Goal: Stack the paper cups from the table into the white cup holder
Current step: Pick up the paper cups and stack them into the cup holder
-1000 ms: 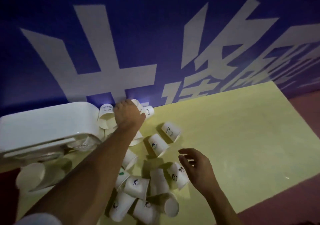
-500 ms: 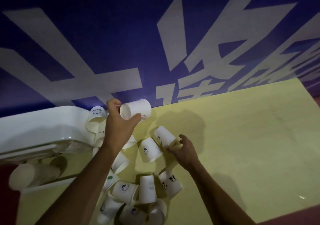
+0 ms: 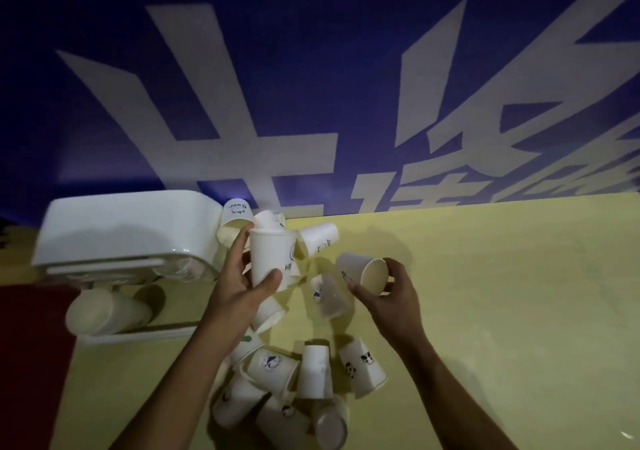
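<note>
The left hand (image 3: 239,280) has its grip closed round a white paper cup with dark print (image 3: 268,262), held upright above the pale yellow bench (image 3: 502,311); the thumb (image 3: 268,281) lies across the cup's lower wall and the fingers (image 3: 237,252) run up its nine o'clock side. Another white rim shows just at twelve o'clock of this cup, though I cannot tell whether it is nested inside. At three o'clock of it, near but apart, the right hand (image 3: 394,297) grips a second white paper cup turned on its side (image 3: 363,271), with the open mouth facing the camera and the base pointing to ten o'clock. A blurred white cup (image 3: 327,295) sits just beside that one at seven o'clock. The white plastic cup holder with rounded corners (image 3: 121,231) stands at nine o'clock of the view, with cream-coloured cups (image 3: 104,314) lying beneath it at six o'clock. A cup printed with letters (image 3: 237,212) leans at the holder's three o'clock edge, and another lies tipped over (image 3: 320,238) beside it. At six o'clock of the view a loose heap of white paper cups (image 3: 277,373) lies on the bench between the two forearms, among them a cup with panda faces (image 3: 363,368). A deep blue wall with large white characters (image 3: 311,86) fills twelve o'clock.
</note>
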